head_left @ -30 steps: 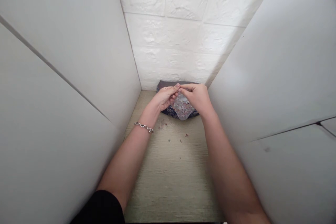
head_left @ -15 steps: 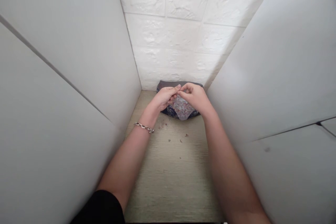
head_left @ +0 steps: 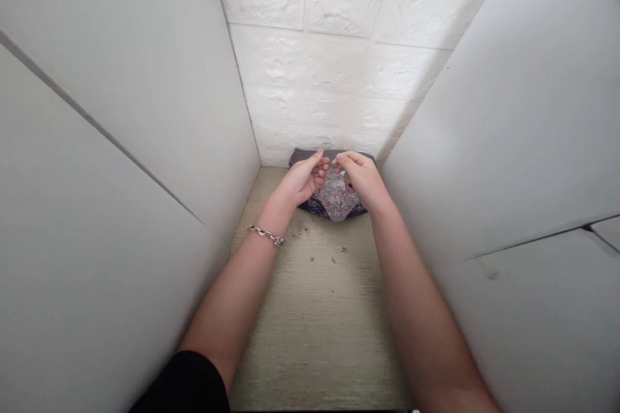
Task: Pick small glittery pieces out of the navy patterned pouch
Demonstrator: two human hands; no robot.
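Head view: left hand (head_left: 304,179) and right hand (head_left: 362,175) face each other, slightly apart, above speckled translucent packet (head_left: 336,205). Left fingers loosely curled, thumb raised and separate; right fingers bent, cannot tell whether gripping something tiny. Packet lies over dark blue patterned pouch (head_left: 316,208) at far end of bench (head_left: 314,342), by white brick-pattern wall (head_left: 334,64). Small bits (head_left: 343,249) scattered on bench nearer camera; silver chain bracelet (head_left: 264,233) round left wrist.

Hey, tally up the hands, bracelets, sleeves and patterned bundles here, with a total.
Hands: 2, left hand and right hand
Chain bracelet: 1
Black sleeve: 1
Dark patterned bundle: 1
Total: 5
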